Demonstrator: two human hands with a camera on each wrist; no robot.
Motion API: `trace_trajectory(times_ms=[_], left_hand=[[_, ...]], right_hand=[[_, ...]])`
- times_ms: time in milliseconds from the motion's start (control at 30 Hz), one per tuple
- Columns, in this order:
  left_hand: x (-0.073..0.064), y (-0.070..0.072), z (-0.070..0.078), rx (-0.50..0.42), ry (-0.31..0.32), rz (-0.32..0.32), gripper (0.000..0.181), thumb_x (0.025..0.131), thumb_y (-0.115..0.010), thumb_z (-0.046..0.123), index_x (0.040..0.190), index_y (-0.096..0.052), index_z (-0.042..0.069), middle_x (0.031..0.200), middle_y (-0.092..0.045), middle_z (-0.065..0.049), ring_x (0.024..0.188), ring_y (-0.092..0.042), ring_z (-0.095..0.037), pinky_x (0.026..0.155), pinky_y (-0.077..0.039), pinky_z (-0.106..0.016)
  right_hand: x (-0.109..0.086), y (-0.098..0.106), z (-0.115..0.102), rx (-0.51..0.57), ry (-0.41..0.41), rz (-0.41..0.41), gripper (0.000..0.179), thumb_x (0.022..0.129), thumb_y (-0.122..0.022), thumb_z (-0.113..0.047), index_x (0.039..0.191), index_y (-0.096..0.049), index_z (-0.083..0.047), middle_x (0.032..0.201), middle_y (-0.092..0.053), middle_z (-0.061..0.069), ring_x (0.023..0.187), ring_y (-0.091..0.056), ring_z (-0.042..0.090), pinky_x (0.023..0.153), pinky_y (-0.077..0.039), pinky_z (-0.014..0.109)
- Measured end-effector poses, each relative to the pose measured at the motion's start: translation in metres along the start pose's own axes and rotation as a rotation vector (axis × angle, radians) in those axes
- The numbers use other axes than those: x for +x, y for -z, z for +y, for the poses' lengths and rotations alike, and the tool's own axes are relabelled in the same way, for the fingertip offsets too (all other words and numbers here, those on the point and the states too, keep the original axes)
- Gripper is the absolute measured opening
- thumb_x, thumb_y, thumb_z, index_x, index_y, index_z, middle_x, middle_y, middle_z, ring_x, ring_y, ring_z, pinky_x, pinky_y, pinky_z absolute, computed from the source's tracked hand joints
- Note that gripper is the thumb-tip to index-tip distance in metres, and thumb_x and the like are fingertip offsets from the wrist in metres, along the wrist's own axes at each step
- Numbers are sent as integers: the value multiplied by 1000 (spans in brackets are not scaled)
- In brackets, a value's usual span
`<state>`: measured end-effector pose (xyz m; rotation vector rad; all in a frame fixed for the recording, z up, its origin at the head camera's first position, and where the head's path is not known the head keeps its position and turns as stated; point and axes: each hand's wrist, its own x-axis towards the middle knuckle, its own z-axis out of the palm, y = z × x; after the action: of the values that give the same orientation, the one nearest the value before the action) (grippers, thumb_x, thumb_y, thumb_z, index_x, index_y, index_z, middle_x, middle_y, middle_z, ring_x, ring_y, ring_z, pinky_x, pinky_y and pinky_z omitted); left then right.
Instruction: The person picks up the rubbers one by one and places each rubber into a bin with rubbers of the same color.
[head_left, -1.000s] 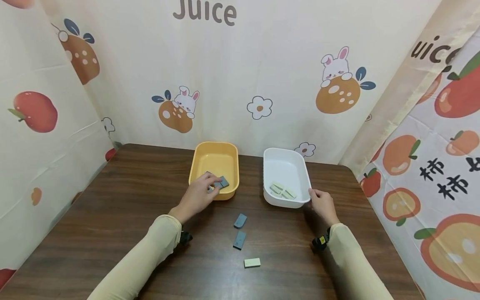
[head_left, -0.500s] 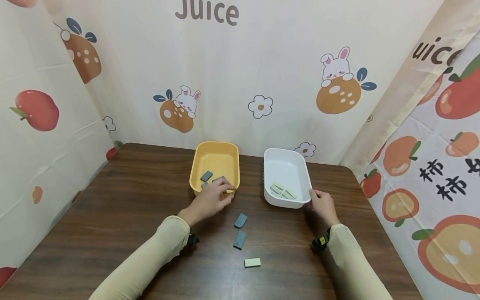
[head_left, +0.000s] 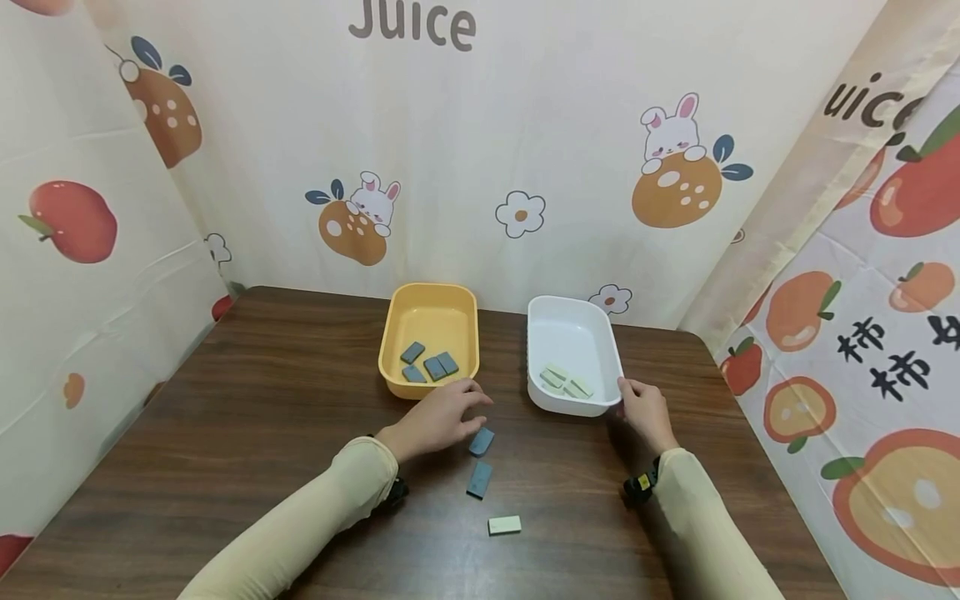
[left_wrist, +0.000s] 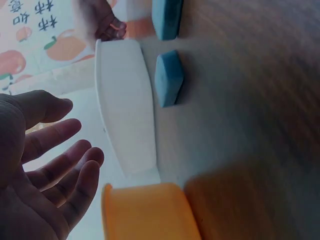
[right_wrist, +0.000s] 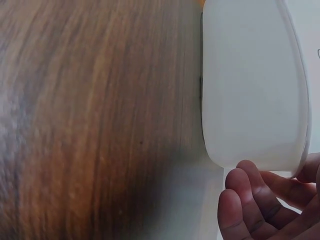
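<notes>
Back curtain [head_left: 450,125]: "Juice" [head_left: 412,25] in grey at the top, and "uice" farther right, its last letter partly covered by the right-hand cloth [head_left: 847,283].
Right-hand cloth: 柿 twice in black brushstrokes, with a third character cut off at the frame edge; the left wrist view shows 柿柿 beside blurred characters that look like 如意.
Left hand [head_left: 438,419]: above the tabletop [head_left: 300,375], at the near edge of the yellow bin; fingers apart and loosely bent, holding nothing, just beside the upper loose blue block [head_left: 482,442].
Right hand [head_left: 649,414]: fingers and thumb pinch the white bin [head_left: 567,321] at its near right corner.
Yellow bin [head_left: 432,321]: four blue blocks [head_left: 412,352] at its near end.
White bin: several pale green blocks [head_left: 581,387] at its near end.
Loose on tabletop: two blue blocks, one nearer the person than the other, and nearer still one pale green block [head_left: 504,526]; any print on them is too small to read.
Right wrist: black device [head_left: 640,485] with a yellow patch, illegible.
</notes>
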<state>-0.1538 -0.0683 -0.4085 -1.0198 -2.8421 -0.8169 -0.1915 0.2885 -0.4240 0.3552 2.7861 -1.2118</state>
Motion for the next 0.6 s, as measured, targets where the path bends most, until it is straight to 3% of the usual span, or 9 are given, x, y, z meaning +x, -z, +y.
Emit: trace_trajectory(times_ms=[367, 600], left_hand=[[7, -16, 5, 63, 40, -226, 32, 94, -64, 27, 122, -67, 11, 112, -61, -2, 93, -60, -13, 80, -51, -27], [10, -27, 4, 103, 24, -249, 34, 91, -68, 27, 121, -68, 10, 109, -62, -3, 89, -60, -13, 76, -50, -26]], right_hand=[[0, -2, 1, -12, 13, 40, 50, 105, -37, -34, 123, -62, 5, 78, -66, 16, 65, -59, 16, 60, -47, 25], [2, -4, 2, -3, 21, 57, 49, 104, -38, -34, 119, -64, 5, 75, -67, 13, 62, -59, 12, 59, -48, 24]])
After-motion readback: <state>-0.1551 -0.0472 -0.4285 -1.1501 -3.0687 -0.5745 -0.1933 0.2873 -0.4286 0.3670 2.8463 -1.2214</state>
